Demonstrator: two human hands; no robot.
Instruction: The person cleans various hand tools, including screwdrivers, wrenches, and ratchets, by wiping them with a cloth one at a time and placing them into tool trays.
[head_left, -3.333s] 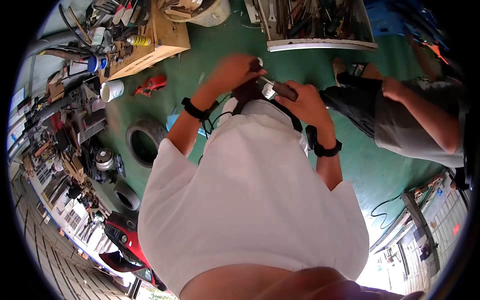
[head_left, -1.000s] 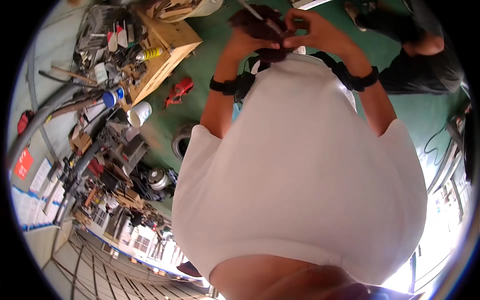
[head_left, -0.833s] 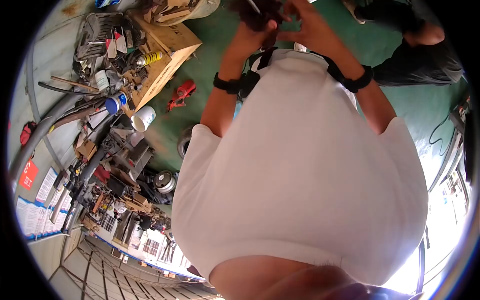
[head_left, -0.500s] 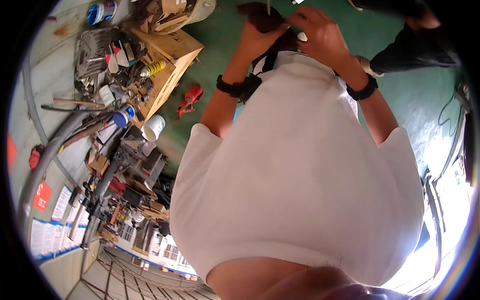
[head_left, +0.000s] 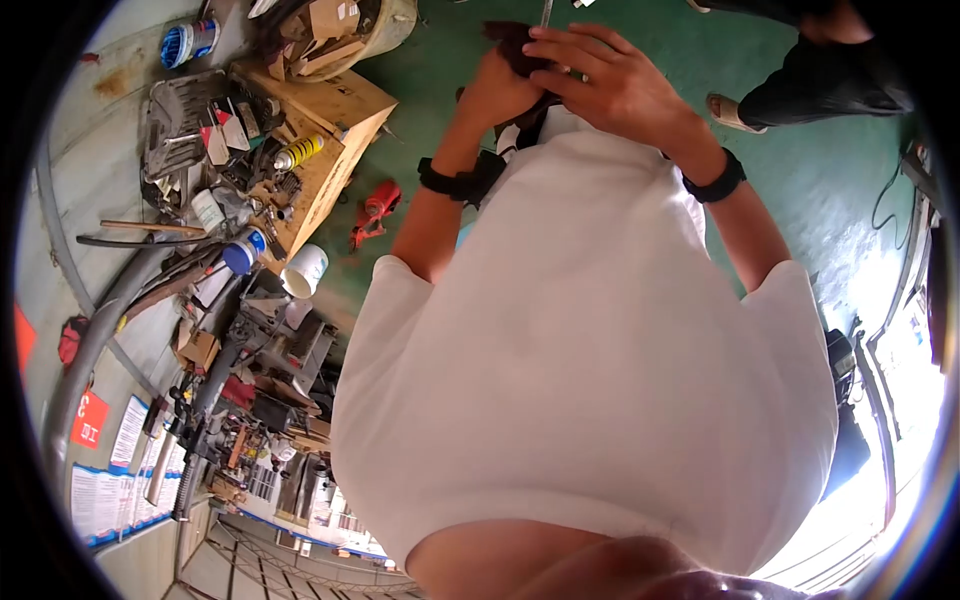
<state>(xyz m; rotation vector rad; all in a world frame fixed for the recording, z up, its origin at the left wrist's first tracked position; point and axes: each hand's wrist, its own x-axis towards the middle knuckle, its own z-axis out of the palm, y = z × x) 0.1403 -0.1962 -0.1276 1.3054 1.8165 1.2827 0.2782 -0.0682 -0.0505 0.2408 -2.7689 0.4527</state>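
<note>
Left hand point(head_left: 503, 92) closed on a dark cloth point(head_left: 514, 46); a thin metal shaft point(head_left: 546, 13) stands up beside it, its lower part hidden behind your fingers. Your right hand point(head_left: 628, 92) lies across from the right, fingers bent and slightly spread, fingertips at the cloth's edge. Whether it grips anything I cannot tell; a small pale bit shows between its fingers, identity unclear. Cloth and shaft sit between your hands, just past the hem of your white shirt point(head_left: 580, 330).

Handling, as judged: keep the cloth bunched between skin and metal, turn a fresh fold to the shaft, press evenly, and keep your fingertips off its end. Hold both well clear of the shirt.

Farther left, on the green floor point(head_left: 800, 170), a red tool point(head_left: 378, 205); beyond it a white bucket point(head_left: 305, 270), its print too small to read. On the wooden bench point(head_left: 368, 103), a yellow can point(head_left: 299, 153): lettering present, brand illegible. Blue-and-white tin point(head_left: 244, 250): likewise.

Far left wall: orange-red sign point(head_left: 90, 418), tilted, seemingly a "3" and a character like "工". Posted sheets point(head_left: 127, 435) beside it carry printed lines, unreadable.
</note>
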